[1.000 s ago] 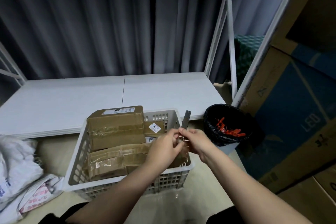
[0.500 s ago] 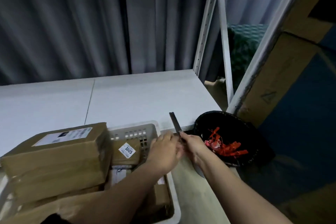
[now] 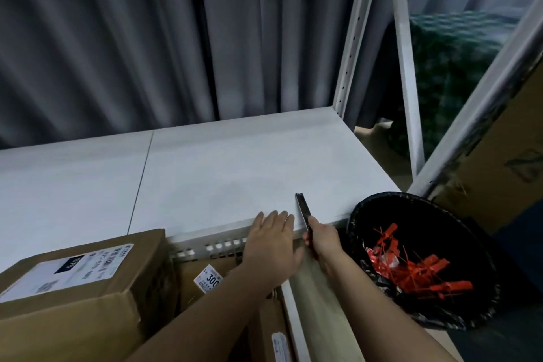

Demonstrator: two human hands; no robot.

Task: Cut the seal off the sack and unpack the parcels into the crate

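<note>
The crate (image 3: 205, 248) at 7 o'clock holds several cardboard parcels (image 3: 73, 288), and red cut seals (image 3: 411, 267) lie in the black bin (image 3: 367, 214) at 4 o'clock, so unpacking appears largely done; no sack is in view, so whether parcels remain cannot be told. The right hand (image 3: 323, 241) has its fingers curled round the handle of the cutter (image 3: 302, 209), whose tip reaches over the front edge of the white shelf (image 3: 235, 170) toward 12 o'clock. The left hand (image 3: 271, 247) lies flat, fingers straight and together, on the shelf edge just beside the cutter, so the probable remaining step is setting the tool down.
</note>
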